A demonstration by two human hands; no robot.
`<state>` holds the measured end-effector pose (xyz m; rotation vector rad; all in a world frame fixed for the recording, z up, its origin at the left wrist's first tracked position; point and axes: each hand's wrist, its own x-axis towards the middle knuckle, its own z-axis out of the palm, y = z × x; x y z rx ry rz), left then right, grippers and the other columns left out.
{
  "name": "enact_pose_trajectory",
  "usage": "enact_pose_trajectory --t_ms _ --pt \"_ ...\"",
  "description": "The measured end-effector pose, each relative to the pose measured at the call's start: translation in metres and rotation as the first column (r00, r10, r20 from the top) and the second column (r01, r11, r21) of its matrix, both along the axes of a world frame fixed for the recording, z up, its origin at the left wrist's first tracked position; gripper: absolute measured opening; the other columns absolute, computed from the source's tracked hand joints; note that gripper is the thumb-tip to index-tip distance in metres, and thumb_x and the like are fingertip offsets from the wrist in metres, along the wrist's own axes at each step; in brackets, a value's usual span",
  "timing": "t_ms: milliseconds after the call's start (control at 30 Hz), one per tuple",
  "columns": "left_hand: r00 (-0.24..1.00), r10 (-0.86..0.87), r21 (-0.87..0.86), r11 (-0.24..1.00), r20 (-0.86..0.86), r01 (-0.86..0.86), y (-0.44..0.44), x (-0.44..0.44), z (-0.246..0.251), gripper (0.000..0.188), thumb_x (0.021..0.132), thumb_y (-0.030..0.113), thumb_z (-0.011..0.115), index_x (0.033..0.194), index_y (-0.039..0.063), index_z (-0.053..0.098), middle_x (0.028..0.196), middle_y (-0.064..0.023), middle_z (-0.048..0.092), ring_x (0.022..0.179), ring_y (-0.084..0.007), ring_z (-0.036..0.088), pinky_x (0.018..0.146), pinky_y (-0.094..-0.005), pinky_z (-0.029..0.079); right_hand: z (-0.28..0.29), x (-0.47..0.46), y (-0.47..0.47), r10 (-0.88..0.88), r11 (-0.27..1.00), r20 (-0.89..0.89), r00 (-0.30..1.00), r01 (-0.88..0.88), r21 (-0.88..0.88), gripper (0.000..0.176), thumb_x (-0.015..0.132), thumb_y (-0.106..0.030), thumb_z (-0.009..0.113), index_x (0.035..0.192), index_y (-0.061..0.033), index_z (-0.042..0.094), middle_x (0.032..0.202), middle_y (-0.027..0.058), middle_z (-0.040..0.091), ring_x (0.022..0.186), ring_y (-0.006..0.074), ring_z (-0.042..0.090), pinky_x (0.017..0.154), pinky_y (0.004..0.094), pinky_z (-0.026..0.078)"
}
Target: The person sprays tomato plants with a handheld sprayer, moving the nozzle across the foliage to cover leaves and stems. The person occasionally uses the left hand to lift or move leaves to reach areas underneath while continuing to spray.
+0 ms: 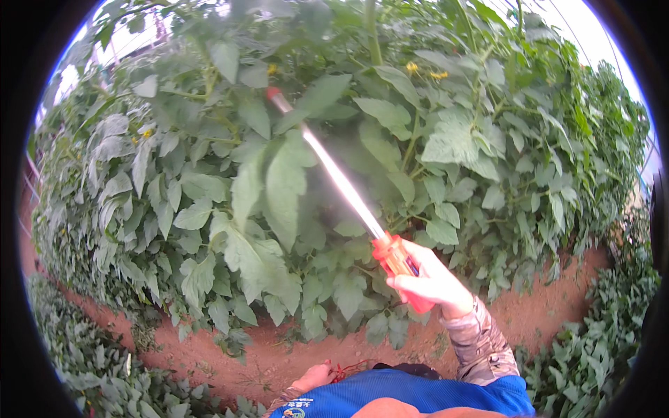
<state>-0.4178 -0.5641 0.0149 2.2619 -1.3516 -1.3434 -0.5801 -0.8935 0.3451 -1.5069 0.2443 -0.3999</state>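
Observation:
My right hand [436, 279] grips the red handle [400, 266] of a wand with a bright metal shaft [339, 180]. The shaft slants up and left into the leaves of a tomato plant [285, 183]. Its red tip [273, 93] lies just below a yellow flower [272, 69], and a leaf crosses in front of the upper shaft. Low by my waist is my left hand [315, 377], partly cut off by my blue shirt [397, 392]. Red cord or wire [349, 370] shows right beside its fingers; whether they hold it is unclear.
Dense tomato foliage [454, 141] forms a tall row ahead, with more yellow flowers [438, 75] high up at the right. A reddish soil path [277, 355] runs along its foot. Lower plants [110, 376] border the path behind on both sides.

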Motion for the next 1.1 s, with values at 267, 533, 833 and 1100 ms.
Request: enact_pose_trajectory --t_ms 267,533,833,1100 --pt "0.997 0.079 0.014 0.997 0.005 -0.079 0.015 -0.003 0.007 0.03 0.094 0.033 0.058 0.107 0.008 0.068 0.102 -0.022 0.07 0.097 -0.0403 0.066 0.084 -0.0481 0.053 -0.007 -0.001 0.002 0.01 0.991 -0.01 1.0 -0.008 0.137 0.055 0.084 -0.013 0.07 0.135 -0.0032 0.051 0.088 -0.0008 0.058 0.058 0.0064 0.056 0.054 0.0231 0.049" --pt "0.997 0.03 -0.022 0.999 0.066 -0.029 0.019 0.004 -0.01 0.028 0.093 0.031 0.057 0.106 0.01 0.069 0.097 -0.0204 0.071 0.092 -0.0407 0.068 0.083 -0.0481 0.053 -0.005 -0.003 0.004 0.042 0.98 -0.028 0.999 -0.036 0.197 0.052 0.084 -0.009 0.068 0.133 -0.0021 0.052 0.085 0.0013 0.059 0.058 0.0088 0.057 0.053 0.0246 0.051" --pt "0.998 0.061 -0.057 0.996 -0.029 -0.063 0.01 0.018 0.049 0.039 0.096 0.036 0.053 0.111 0.003 0.068 0.11 -0.0235 0.069 0.108 -0.0394 0.065 0.093 -0.0478 0.051 -0.079 -0.006 0.045 -0.161 0.974 0.105 0.981 0.14 0.179 0.051 0.081 -0.009 0.07 0.128 -0.0003 0.052 0.087 0.0044 0.061 0.064 0.0129 0.061 0.058 0.0265 0.052" --pt "0.999 0.028 -0.133 0.991 -0.035 -0.032 0.044 0.118 0.032 0.031 0.097 0.028 0.056 0.116 0.005 0.065 0.114 -0.0212 0.067 0.109 -0.0363 0.064 0.094 -0.0451 0.05 -0.023 0.055 0.097 -0.403 0.62 0.431 0.807 0.587 -0.521 0.056 0.074 -0.011 0.073 0.123 0.0051 0.052 0.089 0.0051 0.062 0.075 0.0116 0.057 0.071 0.0275 0.049"
